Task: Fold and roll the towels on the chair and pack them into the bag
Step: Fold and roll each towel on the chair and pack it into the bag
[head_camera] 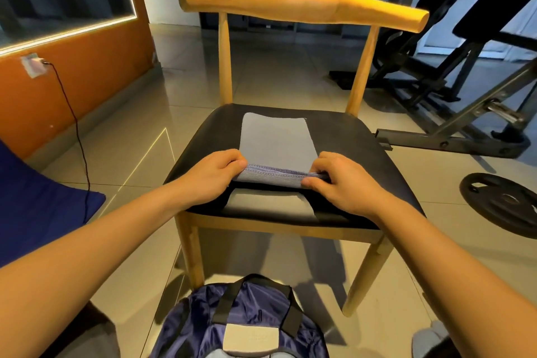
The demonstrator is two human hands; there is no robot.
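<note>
You are holding the near end of the long grey towel with a stitched hem (276,136) in both hands. Your left hand (212,176) is curling its fingers over the left corner of the turned-up edge. Your right hand (343,180) is pinching the right corner between thumb and curled fingers. The rest of the towel is lying flat along the middle of the black padded seat of the wooden chair (348,139), reaching toward the backrest. Just in front of your hands, at the seat's front edge, a second flat grey piece of cloth (267,205) is lying; I cannot tell whether it is a separate towel. The navy blue fabric bag with black straps (197,325) is sitting on the tiled floor below the chair's front.
</note>
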